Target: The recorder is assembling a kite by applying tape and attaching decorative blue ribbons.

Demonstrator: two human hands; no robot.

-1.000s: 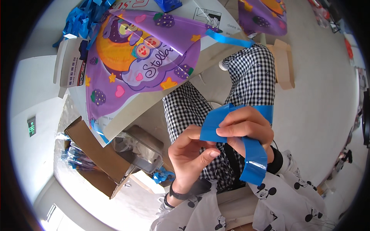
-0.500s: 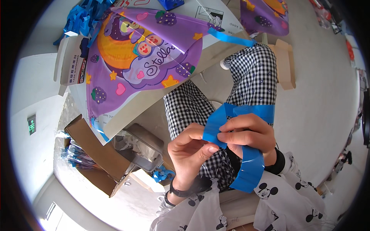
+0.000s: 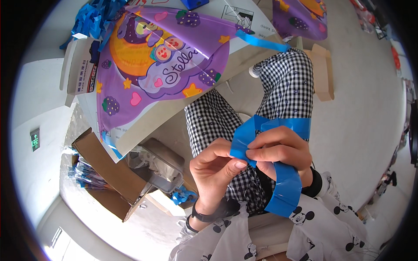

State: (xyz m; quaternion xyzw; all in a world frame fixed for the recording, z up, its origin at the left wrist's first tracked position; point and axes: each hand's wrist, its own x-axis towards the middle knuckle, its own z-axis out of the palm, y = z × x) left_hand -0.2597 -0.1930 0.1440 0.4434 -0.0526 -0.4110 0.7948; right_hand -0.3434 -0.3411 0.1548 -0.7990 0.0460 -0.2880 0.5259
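Over my lap, both hands are closed on a glossy blue plastic strip (image 3: 285,191). My left hand (image 3: 211,174) has its index finger and thumb at the strip's near-left fold. The fingers of my right hand (image 3: 283,150) pinch the same fold, thumb mostly hidden. One end of the strip hangs below my right hand; another part lies across my right knee. On the table ahead, a purple triangular sheet, apparently a kite (image 3: 174,56), shows a moon, stars and berries. A narrow blue strip (image 3: 261,42) reaches from its right corner over the table edge.
A pile of blue strips (image 3: 93,21) and a white tape dispenser box (image 3: 82,69) lie at the table's far left. A second purple sheet (image 3: 300,19) is at the far right. Lower left, an opened cardboard box (image 3: 111,169) stands beside a grey bin (image 3: 167,161).
My hands hold nearly the same pose on the blue strip. The strip's hanging end has swung slightly to the right.
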